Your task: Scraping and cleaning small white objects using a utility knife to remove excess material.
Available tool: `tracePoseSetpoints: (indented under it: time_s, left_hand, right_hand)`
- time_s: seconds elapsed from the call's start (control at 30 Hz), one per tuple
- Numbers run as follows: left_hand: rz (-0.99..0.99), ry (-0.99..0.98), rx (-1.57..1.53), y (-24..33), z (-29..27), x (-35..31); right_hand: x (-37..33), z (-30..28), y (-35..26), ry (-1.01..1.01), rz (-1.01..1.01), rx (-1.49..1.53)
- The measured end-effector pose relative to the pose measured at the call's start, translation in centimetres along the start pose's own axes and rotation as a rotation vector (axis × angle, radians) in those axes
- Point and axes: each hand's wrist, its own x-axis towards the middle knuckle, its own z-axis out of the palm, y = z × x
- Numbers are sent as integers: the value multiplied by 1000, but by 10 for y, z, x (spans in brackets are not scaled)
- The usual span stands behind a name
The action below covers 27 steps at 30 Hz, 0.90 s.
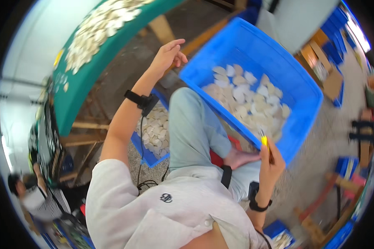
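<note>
My left hand (170, 56) is held out by the left corner of a large blue plastic bin (305, 101). Its index finger is stretched and the others bend loosely, with nothing visible in them. In my right hand (272, 162) is a small yellow-handled tool (264, 140) with a short metal tip pointing up. The exact kind of tool is too small to make out. That hand is over the bin's near right edge. Inside the bin lies a heap of flat, pale, rounded pieces (253, 99), cream and white. Most of the right hand's fingers are hidden behind the handle.
A green-topped table (68, 97) at the left carries a pile of similar pale pieces (97, 35). Below my left forearm stands a smaller blue bin (153, 159) of them. Cardboard boxes (332, 83) lie at the far right. Another person (43, 203) is at the lower left.
</note>
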Motion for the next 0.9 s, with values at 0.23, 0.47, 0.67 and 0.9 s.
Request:
tracePoseSetpoints:
  time_s: [0.23, 0.47, 0.67, 0.9]
  left_hand:
    - [525, -559, 824, -25, 192, 48]
    - [330, -846, 1433, -120, 296, 97]
    - [344, -989, 1653, -194, 318, 87]
    - [237, -1164, 1873, -168, 300, 65]
  right_hand:
    - [-20, -30, 36, 233, 130, 150]
    - [-19, -59, 58, 329, 123, 167]
    - [-33, -94, 78, 442, 219, 131]
    - [-33, -87, 86, 388, 53, 206]
